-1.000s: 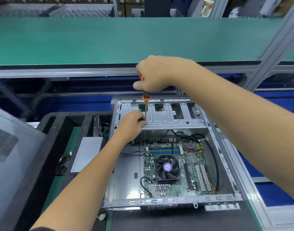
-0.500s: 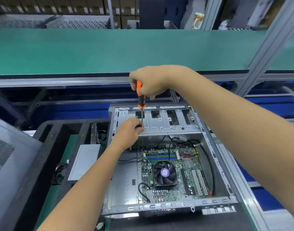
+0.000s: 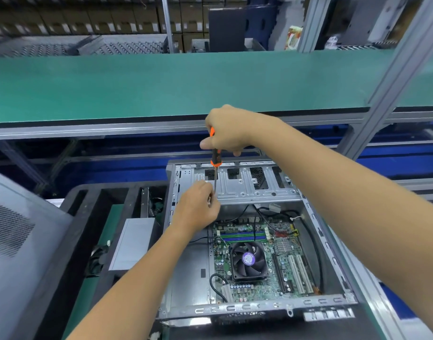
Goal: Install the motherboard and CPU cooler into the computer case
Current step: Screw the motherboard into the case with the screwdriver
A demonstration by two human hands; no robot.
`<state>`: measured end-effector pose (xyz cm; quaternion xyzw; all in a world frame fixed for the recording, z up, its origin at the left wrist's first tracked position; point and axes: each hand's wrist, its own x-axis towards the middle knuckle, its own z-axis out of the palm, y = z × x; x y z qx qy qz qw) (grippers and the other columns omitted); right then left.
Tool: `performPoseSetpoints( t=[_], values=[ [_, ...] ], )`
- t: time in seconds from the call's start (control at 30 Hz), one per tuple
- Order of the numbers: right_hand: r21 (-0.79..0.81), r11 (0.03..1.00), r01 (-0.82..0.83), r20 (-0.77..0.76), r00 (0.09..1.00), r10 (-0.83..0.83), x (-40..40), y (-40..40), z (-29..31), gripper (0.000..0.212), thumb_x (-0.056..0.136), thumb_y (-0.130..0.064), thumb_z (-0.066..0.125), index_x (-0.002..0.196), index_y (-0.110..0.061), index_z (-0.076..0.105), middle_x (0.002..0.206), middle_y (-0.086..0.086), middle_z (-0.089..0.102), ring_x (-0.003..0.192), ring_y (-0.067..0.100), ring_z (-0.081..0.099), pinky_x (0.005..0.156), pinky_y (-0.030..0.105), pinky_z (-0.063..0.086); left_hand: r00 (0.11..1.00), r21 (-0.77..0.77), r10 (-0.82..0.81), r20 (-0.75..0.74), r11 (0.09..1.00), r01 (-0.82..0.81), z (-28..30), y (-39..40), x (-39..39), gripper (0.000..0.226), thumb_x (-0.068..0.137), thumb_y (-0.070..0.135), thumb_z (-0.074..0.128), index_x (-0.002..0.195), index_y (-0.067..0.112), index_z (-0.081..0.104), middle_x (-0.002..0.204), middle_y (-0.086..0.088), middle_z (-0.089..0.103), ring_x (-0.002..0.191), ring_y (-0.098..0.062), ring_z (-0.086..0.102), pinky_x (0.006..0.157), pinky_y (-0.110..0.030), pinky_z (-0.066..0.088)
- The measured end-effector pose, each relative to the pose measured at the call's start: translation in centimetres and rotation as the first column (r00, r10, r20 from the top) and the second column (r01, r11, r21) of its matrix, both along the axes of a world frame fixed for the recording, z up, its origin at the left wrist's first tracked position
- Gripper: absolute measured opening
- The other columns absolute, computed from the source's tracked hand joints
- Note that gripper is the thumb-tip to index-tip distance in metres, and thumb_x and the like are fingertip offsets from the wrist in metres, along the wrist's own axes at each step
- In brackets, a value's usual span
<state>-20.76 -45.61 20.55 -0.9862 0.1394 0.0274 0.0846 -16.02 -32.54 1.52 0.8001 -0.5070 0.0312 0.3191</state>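
Observation:
An open grey computer case [image 3: 328, 244] lies on its side in front of me. Inside it sits the green motherboard [image 3: 281, 266], with a black CPU cooler fan [image 3: 248, 260] on top. My right hand [image 3: 229, 130] grips the orange and black handle of a screwdriver [image 3: 215, 159], held upright above the case's far drive bracket [image 3: 249, 190]. My left hand [image 3: 198, 207] pinches the thin shaft near its tip, at the bracket's left end. The tip itself is hidden behind my fingers.
A black foam tray [image 3: 70, 217] holding a grey panel [image 3: 132, 244] lies left of the case. A perforated grey side panel [image 3: 16, 231] leans at far left. A green conveyor shelf [image 3: 161, 87] runs across behind, with an aluminium post [image 3: 392, 77] at the right.
The view has tilted up a little, so the case sits lower in frame. Both hands stay on the screwdriver at the bracket's left end.

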Motion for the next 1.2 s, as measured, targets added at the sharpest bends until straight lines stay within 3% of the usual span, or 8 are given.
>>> performPoseSetpoints(
  t=[0.2,0.33,0.43,0.57,0.67,0.83,1.0,1.2],
  values=[
    [0.179,0.984,0.002,-0.017,1.0,0.001,-0.6,-0.3,0.0,0.02,0.088,-0.013,0.047,0.107,-0.008,0.051,0.077,0.01,0.065,0.059,0.024,0.065,0.055,0.032,0.051,0.997,0.533,-0.041,0.066,0.846,0.0,-0.9,0.0,-2.4,0.013,0.086,0.012,0.046,0.078,0.006,0.053,0.077,-0.012,0.058,0.068,-0.027,0.054,0.056,-0.034,0.041],
    [0.219,0.974,-0.065,0.042,0.998,0.057,-0.9,-0.1,-0.2,0.011,0.089,-0.013,0.05,0.099,-0.015,0.054,0.085,0.009,0.069,0.06,0.016,0.07,0.059,0.032,0.057,0.996,0.733,0.089,0.0,0.678,-0.061,-3.8,-0.1,-3.0,0.028,0.086,-0.001,0.046,0.114,-0.001,0.05,0.113,-0.019,0.058,0.1,-0.033,0.06,0.071,-0.034,0.045],
    [0.132,0.99,-0.046,0.077,0.996,0.036,-0.7,-0.5,-0.6,0.021,0.09,-0.029,0.057,0.094,-0.008,0.059,0.078,0.009,0.069,0.042,0.011,0.064,0.048,0.023,0.048,0.977,0.691,0.193,-0.086,0.718,-0.081,-5.5,-1.3,-2.5,0.032,0.089,-0.004,0.046,0.121,-0.003,0.046,0.122,-0.019,0.053,0.107,-0.028,0.058,0.079,-0.028,0.047],
    [0.136,0.991,-0.02,0.065,0.998,0.012,-0.6,-0.9,-0.8,0.035,0.091,-0.034,0.055,0.098,0.0,0.061,0.071,0.01,0.069,0.042,0.014,0.065,0.042,0.019,0.043,0.887,0.64,0.406,-0.219,0.746,-0.183,-6.7,-2.6,-1.6,0.027,0.093,0.003,0.049,0.12,-0.002,0.051,0.114,-0.015,0.061,0.1,-0.026,0.062,0.072,-0.024,0.047],
    [0.135,0.99,-0.026,0.057,0.998,0.018,-0.5,-1.1,-0.7,0.034,0.091,-0.033,0.054,0.098,0.0,0.061,0.074,0.011,0.069,0.043,0.014,0.065,0.039,0.016,0.039,0.84,0.573,0.443,-0.313,0.794,-0.205,-7.7,-3.1,-1.3,0.03,0.092,0.001,0.047,0.12,-0.003,0.053,0.118,-0.018,0.059,0.108,-0.03,0.058,0.084,-0.028,0.046],
    [0.146,0.987,-0.068,0.036,0.997,0.063,-0.8,-1.2,-0.3,0.018,0.088,-0.025,0.055,0.097,-0.009,0.059,0.081,0.01,0.069,0.05,0.018,0.067,0.05,0.025,0.047,0.765,0.528,0.517,-0.385,0.803,-0.276,-8.9,-3.2,-1.5,0.021,0.088,-0.005,0.052,0.108,0.0,0.059,0.097,-0.014,0.065,0.083,-0.026,0.06,0.066,-0.027,0.045],
    [0.205,0.975,-0.089,-0.01,0.996,0.093,-0.8,-1.0,0.3,0.017,0.088,-0.012,0.047,0.103,-0.013,0.056,0.089,0.008,0.067,0.062,0.018,0.07,0.063,0.031,0.053,0.784,0.504,0.511,-0.352,0.81,-0.301,-9.0,-3.1,-1.7,0.027,0.084,-0.012,0.052,0.104,0.003,0.063,0.098,-0.016,0.066,0.085,-0.028,0.063,0.07,-0.03,0.052],
    [0.027,0.998,-0.057,0.065,0.996,0.056,-0.5,-0.8,-0.2,0.028,0.089,-0.03,0.053,0.07,-0.01,0.046,0.052,0.006,0.061,0.04,0.021,0.059,0.046,0.022,0.04,0.828,0.467,0.464,-0.316,0.835,-0.29,-9.7,-2.8,-1.7,0.029,0.08,-0.017,0.051,0.085,0.01,0.061,0.092,-0.015,0.065,0.072,-0.023,0.055,0.074,-0.032,0.055]
  ],
)
